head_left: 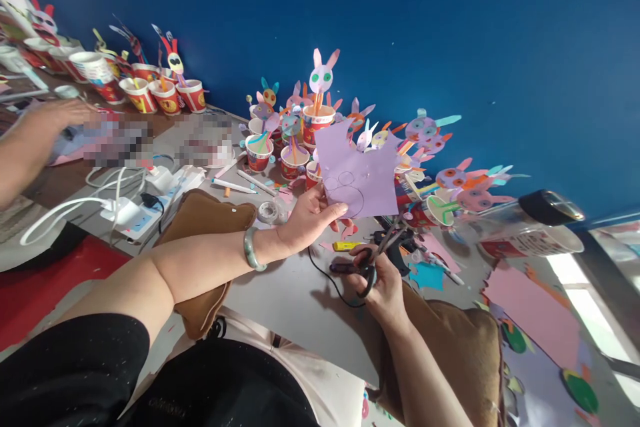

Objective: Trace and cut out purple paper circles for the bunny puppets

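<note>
My left hand [311, 217] pinches the lower left edge of a purple sheet of paper [375, 180], with the thumb on top. Pencil-like circles of different sizes are drawn on the sheet near that thumb, and its upper edge is cut unevenly. My right hand [385, 287] is closed around the dark handles of a pair of scissors [391, 240]. Their blades point up and to the right, just below the paper's lower edge. A yellow marker-like stick [347, 246] lies on the table between both hands, and a roll of clear tape [269, 212] is by my left wrist.
Paper cups with paper rabbit heads [321, 79] crowd the table along the blue wall. Brown cushions [215, 213] lie under my forearms. At left are a power strip [150, 210] with cables and another person's hand [65, 113]. A clear bottle [515, 223] and pink paper [535, 310] are right.
</note>
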Tool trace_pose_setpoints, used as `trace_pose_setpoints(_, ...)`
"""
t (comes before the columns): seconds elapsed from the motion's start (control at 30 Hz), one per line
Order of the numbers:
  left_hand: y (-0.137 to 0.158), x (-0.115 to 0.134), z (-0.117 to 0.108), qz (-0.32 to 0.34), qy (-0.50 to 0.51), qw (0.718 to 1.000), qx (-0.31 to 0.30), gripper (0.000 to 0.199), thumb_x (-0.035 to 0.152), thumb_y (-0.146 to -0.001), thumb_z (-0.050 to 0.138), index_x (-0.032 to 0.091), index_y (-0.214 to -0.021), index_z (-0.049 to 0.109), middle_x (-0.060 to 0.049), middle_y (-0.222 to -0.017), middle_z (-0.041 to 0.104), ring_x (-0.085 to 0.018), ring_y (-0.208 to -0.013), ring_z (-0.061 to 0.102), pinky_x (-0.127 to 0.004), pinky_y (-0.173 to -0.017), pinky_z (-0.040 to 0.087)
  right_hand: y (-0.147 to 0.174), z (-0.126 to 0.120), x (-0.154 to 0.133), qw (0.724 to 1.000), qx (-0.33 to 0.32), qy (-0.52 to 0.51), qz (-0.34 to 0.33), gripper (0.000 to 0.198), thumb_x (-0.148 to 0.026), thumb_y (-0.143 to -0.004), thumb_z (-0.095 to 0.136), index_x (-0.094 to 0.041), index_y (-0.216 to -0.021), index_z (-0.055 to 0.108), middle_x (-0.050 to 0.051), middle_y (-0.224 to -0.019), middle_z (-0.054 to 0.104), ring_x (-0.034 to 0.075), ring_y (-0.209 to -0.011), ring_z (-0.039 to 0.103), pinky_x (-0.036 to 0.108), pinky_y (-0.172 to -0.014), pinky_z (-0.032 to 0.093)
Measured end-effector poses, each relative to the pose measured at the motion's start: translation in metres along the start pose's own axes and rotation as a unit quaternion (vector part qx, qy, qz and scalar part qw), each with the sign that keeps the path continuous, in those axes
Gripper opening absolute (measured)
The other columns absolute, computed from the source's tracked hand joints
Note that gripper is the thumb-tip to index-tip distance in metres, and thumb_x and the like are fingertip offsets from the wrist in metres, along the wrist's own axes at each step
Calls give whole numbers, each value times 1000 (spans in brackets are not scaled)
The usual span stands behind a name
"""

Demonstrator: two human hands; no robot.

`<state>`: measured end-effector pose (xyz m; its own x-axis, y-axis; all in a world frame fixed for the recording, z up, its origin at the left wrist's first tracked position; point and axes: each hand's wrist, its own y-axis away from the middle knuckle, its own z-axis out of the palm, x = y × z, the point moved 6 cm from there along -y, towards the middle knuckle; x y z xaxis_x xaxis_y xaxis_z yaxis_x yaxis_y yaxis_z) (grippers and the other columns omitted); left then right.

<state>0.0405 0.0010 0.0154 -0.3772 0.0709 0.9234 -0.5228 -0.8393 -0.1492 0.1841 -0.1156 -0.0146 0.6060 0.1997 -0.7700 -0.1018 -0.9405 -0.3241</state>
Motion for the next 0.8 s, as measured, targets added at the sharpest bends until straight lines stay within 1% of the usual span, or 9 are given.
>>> trace_pose_setpoints(0.1,1,4,3,1,-6,1000,-17,37,41,-81,64,19,-108,52,-4,-85,71,-14,-70,68,-24,-55,48,-2,6,-3,999,-36,2,-8,53,-74,-75,66,-22,-79,58,6,-84,65,22,-77,61,34,-71,48)
trace_pose_setpoints(0.2,2,3,5,8,-15,1000,-26,31,43,-80,66,18,-96,57,-3,-79,67,-12,-66,62,-24,-55,47,-3,12,-6,997,-71,-7,0,59,-80,-73,63,-22,-76,58,5,-81,65,22,-75,60,34,-70,47)
trace_pose_setpoints(0.3,4,-5,6,-4,-18,1000,-23,32,44,-76,70,17,-85,56,1,-71,60,-8,-59,54,-23,-55,45,-4,16,-9,995,-89,-31,14,60,-82,-73,61,-21,-77,58,5,-79,64,21,-73,59,33,-67,47)
trace_pose_setpoints(0.4,6,-14,9,-31,-11,999,-37,32,42,-74,72,16,-83,55,3,-68,57,-7,-56,51,-22,-54,44,-3,17,-8,994,-92,-48,24,62,-82,-73,60,-21,-78,59,4,-78,63,20,-72,58,32,-65,46)
trace_pose_setpoints(0.57,10,-23,13,-70,-12,997,-40,32,38,-73,73,15,-89,58,2,-72,60,-6,-55,51,-22,-53,44,-1,17,-6,994,-85,-67,33,64,-85,-72,59,-21,-77,58,5,-80,62,21,-75,58,31,-66,45)
trace_pose_setpoints(0.67,12,-23,14,-74,-12,996,-39,32,38,-73,74,14,-89,59,1,-73,62,-7,-57,52,-22,-53,44,1,18,-6,993,-85,-78,39,65,-85,-72,59,-20,-77,58,6,-81,62,22,-77,57,31,-66,44)
trace_pose_setpoints(0.8,13,-22,15,-68,-17,997,-41,27,35,-74,73,14,-84,58,2,-69,60,-6,-55,52,-20,-52,43,2,18,-5,991,-88,-89,44,65,-85,-72,59,-20,-78,59,6,-80,61,22,-77,56,33,-68,45)
